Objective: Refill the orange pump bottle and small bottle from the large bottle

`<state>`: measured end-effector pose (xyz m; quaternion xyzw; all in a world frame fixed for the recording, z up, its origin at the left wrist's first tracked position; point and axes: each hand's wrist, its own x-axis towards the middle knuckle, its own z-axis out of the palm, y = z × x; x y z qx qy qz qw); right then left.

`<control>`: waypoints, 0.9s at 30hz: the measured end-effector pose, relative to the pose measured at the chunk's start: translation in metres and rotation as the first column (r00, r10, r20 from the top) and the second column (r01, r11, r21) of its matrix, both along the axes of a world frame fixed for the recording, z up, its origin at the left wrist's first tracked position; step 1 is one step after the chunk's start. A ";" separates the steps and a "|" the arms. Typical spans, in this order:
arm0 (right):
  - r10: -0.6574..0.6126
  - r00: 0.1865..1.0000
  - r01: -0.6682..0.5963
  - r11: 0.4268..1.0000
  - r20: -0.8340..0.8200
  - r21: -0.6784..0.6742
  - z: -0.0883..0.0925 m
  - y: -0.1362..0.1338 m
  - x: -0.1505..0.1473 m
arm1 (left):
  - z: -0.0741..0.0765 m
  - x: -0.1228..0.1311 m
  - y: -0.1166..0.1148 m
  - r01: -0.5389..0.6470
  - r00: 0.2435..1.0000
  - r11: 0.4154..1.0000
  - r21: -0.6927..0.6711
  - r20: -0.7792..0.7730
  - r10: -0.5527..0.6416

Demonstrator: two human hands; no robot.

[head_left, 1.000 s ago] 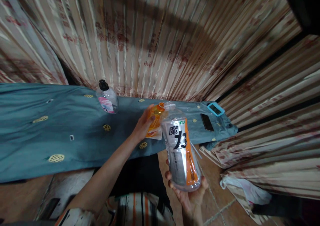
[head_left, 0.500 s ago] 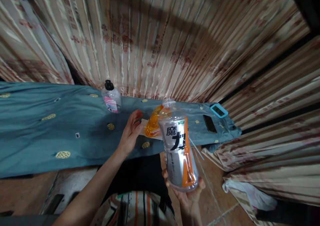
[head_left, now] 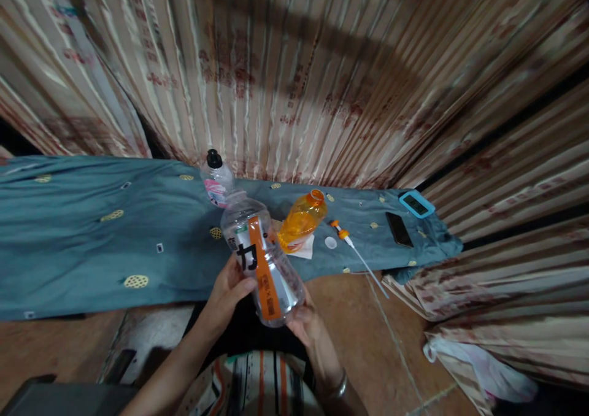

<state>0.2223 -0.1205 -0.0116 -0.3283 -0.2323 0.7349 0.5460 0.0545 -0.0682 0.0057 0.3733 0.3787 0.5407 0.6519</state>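
Observation:
A large clear bottle [head_left: 269, 269] with a silver and orange label is held tilted in front of me, its uncapped neck up and to the left. My left hand [head_left: 232, 290] grips its left side, thumb on the label. Around its base at the lower right, my right hand [head_left: 304, 321] is wrapped. Just beyond stands an orange bottle [head_left: 304, 218] without a cap, leaning over a white paper [head_left: 304, 248]. A clear bottle with a black cap [head_left: 218, 183] stands behind the held bottle's neck.
To the right on the teal cloth [head_left: 175, 219] lie a white round piece [head_left: 330, 242], an orange pump head with a long tube [head_left: 343, 234], a dark phone [head_left: 399, 229] and a blue-framed device [head_left: 416, 204]. Curtains hang behind. A white bag [head_left: 483, 367] rests at lower right.
The large bottle has moved left and tilted, uncovering the orange bottle and the pump head. My left hand, open before beside the orange bottle, has taken hold of the large bottle.

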 end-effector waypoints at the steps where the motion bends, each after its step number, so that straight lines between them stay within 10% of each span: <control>1: 0.006 1.000 -0.006 1.000 0.012 0.006 -0.001 0.004 -0.002 | 0.000 -0.003 0.001 -0.042 0.999 0.998 -0.054 -0.018 0.042; 6: 0.112 0.987 -0.114 0.993 0.112 0.017 -0.015 0.026 -0.018 | 0.000 -0.019 0.008 -0.174 0.982 0.961 -0.215 -0.109 0.154; 14: 0.132 0.956 -0.140 0.990 0.261 0.013 -0.025 0.045 -0.041 | -0.002 -0.040 0.024 -0.296 0.915 0.953 -0.063 -0.306 0.264; 27: -0.280 0.668 0.251 0.957 0.689 0.145 -0.025 0.012 0.044 | -0.010 -0.065 0.068 -0.484 0.613 0.832 0.272 -0.573 0.544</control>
